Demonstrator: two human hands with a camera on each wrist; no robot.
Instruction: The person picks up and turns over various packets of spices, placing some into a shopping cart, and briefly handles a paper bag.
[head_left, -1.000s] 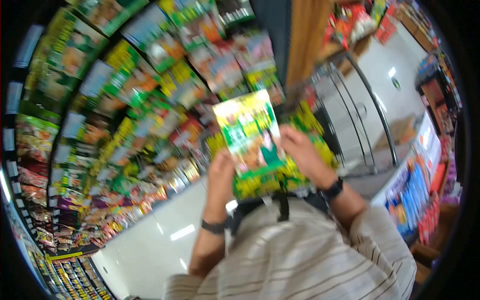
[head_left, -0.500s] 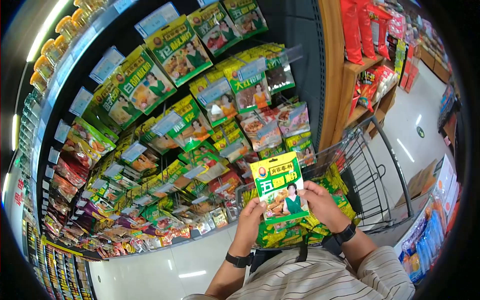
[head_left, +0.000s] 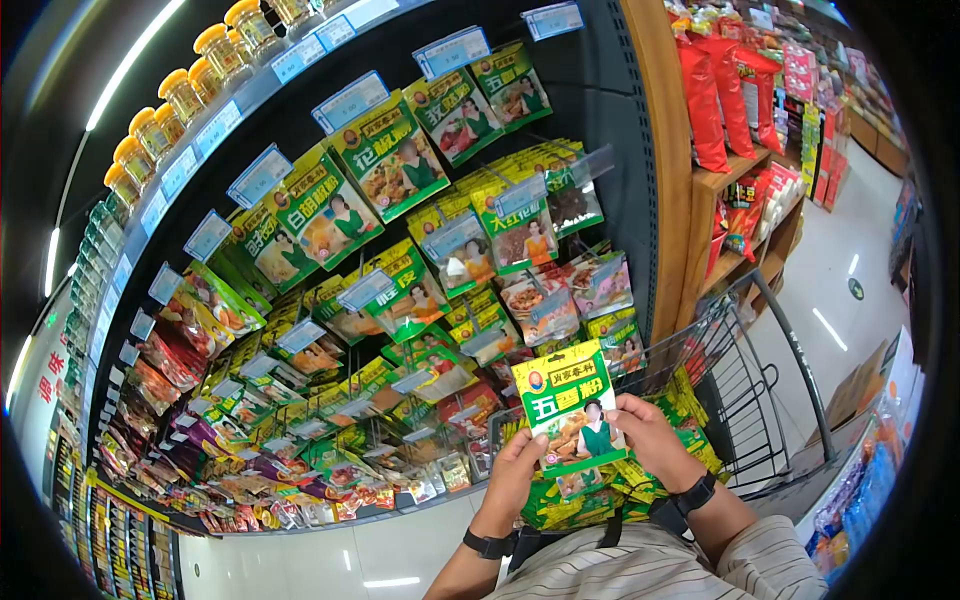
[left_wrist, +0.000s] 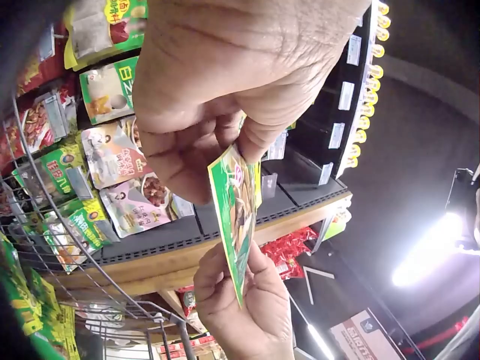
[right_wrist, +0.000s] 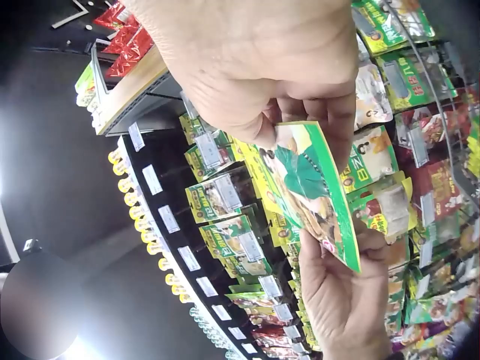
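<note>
A green and yellow seasoning packet [head_left: 570, 410] faces up in front of the body, held by both hands. My left hand [head_left: 510, 482] pinches its lower left edge between thumb and fingers, and my right hand [head_left: 655, 440] pinches the right edge. The left wrist view shows the packet [left_wrist: 234, 210] almost edge-on, with the left hand [left_wrist: 232, 82] large above and the right hand [left_wrist: 244, 304] below. In the right wrist view, the packet [right_wrist: 311, 184] is between the right hand [right_wrist: 262, 67] on top and the left hand [right_wrist: 341, 292] underneath.
Below the hands is a wire cart [head_left: 745, 400] with many green and yellow packets [head_left: 690, 400] in it. Hanging packets [head_left: 390, 160] fill the rack at the left, with jars [head_left: 180, 97] above. A wooden shelf [head_left: 725, 180] with red bags stands at the right.
The packet and both hands have moved right and lower in the head view, still together. The view has shifted, showing more of the jars and upper rack. The grip looks the same.
</note>
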